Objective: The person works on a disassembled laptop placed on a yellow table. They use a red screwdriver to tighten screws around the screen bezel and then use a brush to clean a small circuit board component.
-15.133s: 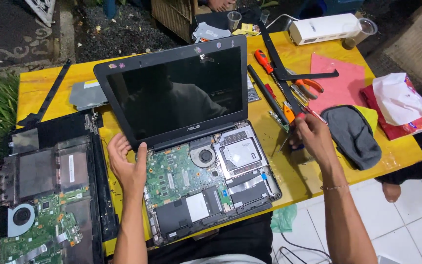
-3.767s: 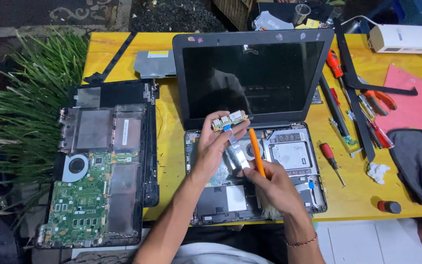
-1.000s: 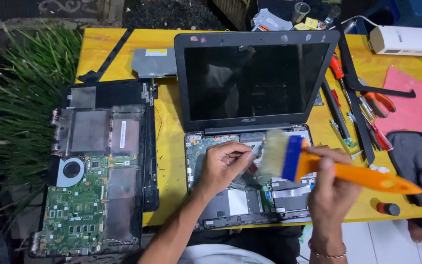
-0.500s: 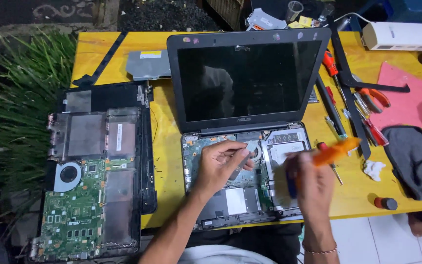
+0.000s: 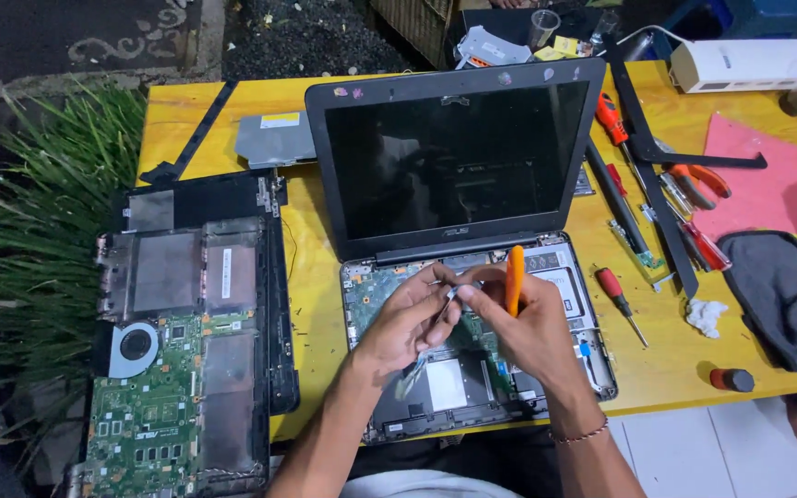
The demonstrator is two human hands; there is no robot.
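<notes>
Both hands over opened laptop (image 5: 472, 277), right hand (image 5: 532, 327) holding orange-handled brush (image 5: 515, 279)

Small part (image 5: 447, 297) betw. fingers, too small to ID

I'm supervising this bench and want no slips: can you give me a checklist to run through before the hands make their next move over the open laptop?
1. Left hand has a firm pinch on the small part: cannot tell, the part is mostly hidden between the hands.
2. Right hand grips the orange-handled brush: ok, handle stands upright in the fist.
3. Open laptop sits fully on the yellow table: ok.
4. Screen stays propped up, away from the hands: ok.
5. Red screwdriver lies off the exposed board: ok, it is on the table beside the laptop.
6. Loose screws accounted for: cannot tell, too small to see.
</notes>
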